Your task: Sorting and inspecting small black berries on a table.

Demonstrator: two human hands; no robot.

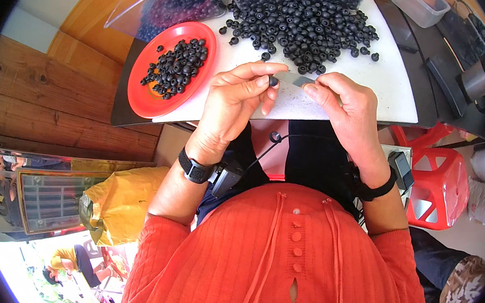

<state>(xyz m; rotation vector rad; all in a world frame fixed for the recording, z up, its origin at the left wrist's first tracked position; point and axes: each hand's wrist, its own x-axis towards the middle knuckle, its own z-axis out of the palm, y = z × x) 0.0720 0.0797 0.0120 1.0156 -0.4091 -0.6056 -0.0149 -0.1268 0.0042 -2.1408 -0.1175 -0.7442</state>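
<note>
Count, small round black pieces: one in hand, the rest too densely piled to be counted. That one black piece (273, 81) is held at the fingertips of the left hand (231, 95), thumb and forefinger closed on it, the other fingers loosely curled. One thin flat blade (294, 79) is pinched between the thumb and fingers of the right hand (349, 103), its free end pointed at the black piece; whether the two touch cannot be told. Both hands are held above the near part of one white board (396, 99).

One large heap (307, 29) is spread over the far part of the board, with several strays at its margin. One red plate (136, 86), bearing a smaller pile (175, 69), is placed at the left, partly on the board. Behind it, dark contents are seen through clear plastic (184, 3).

Surface: dark specks are scattered on the board, which is laid on a dark tabletop (424, 105). One clear tub (422, 10) and one metal mug (478, 81) are noted at the right.

Room: wood panelling (21, 89) and one yellow bag (126, 204) at left; a red stool (440, 185) at right; one other person (77, 259), in a yellow top, at lower left.
</note>
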